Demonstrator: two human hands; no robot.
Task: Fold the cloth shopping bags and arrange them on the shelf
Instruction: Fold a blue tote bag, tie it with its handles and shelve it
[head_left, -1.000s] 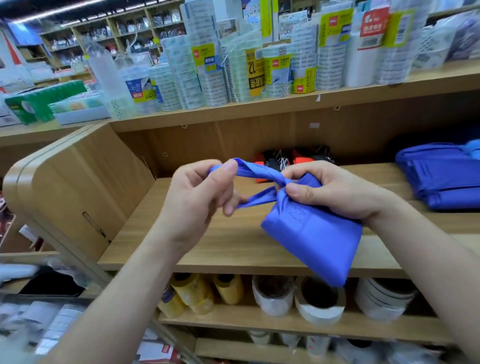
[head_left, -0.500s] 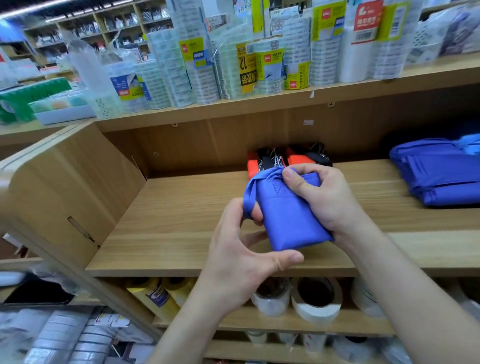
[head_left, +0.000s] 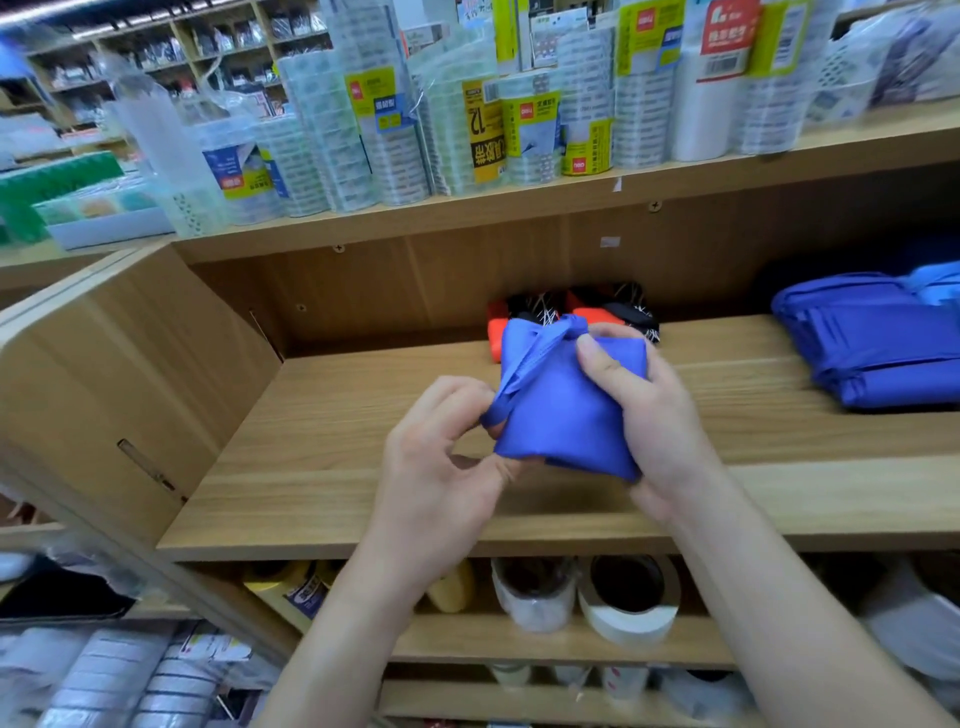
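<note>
Fingers (head_left: 457, 400) and thumb of the left hand (head_left: 436, 478) pinch the strap (head_left: 511, 387) that runs down the left edge of the folded blue bag (head_left: 566, 415), while the right hand (head_left: 665, 426) grips the bundle from its other side, thumb pressed flat on the top face and fingers curled behind. The bag is held over the middle of the wooden shelf (head_left: 322, 415); whether it touches the board I cannot tell. At the shelf's right end lies a stack of blue bags (head_left: 872, 348), at its back sit red-and-black packets (head_left: 597, 312), and beneath it stand tape rolls (head_left: 628, 618).
</note>
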